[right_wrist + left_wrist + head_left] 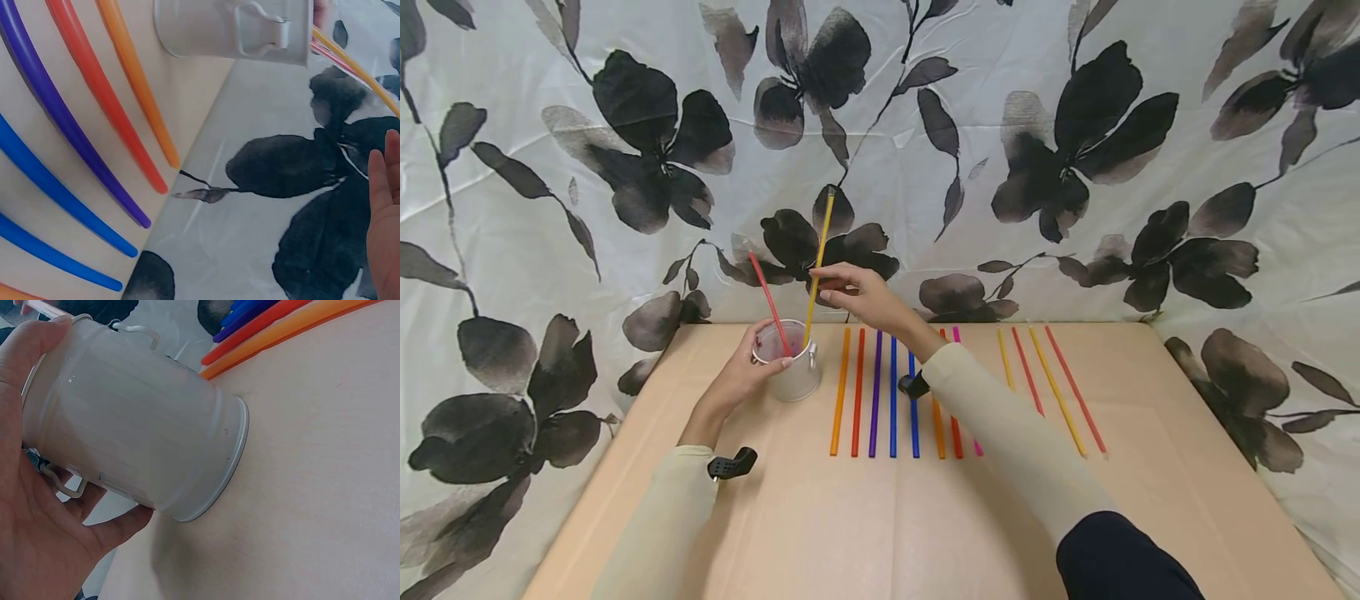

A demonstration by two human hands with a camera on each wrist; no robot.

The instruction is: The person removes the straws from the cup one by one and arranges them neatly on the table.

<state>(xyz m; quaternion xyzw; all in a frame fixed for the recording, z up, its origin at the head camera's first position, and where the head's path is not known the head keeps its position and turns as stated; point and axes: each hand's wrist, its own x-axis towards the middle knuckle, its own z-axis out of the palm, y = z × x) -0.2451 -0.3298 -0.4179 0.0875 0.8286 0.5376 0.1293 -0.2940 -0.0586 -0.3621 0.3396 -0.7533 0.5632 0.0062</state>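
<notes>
A small whitish metal bucket (796, 383) with side handles stands at the left of the row of sticks. My left hand (737, 373) grips it, thumb over the rim and fingers behind its wall. A thin red stick (766, 292) leans out of the bucket to the left. My right hand (867, 298) pinches a long yellow stick (827, 225) partway up; its lower end is inside the bucket. In the left wrist view, fingers wrap the bucket (137, 419) from below. The right wrist view shows only part of my right hand (382, 219).
Several thick sticks lie side by side right of the bucket: orange (840, 392), red, purple (876, 392), blue and pink. My right forearm covers some. Farther right lie thinner yellow (1058, 392) and red (1075, 387) sticks. Floral cloth (925, 208) hangs behind the table (820, 525).
</notes>
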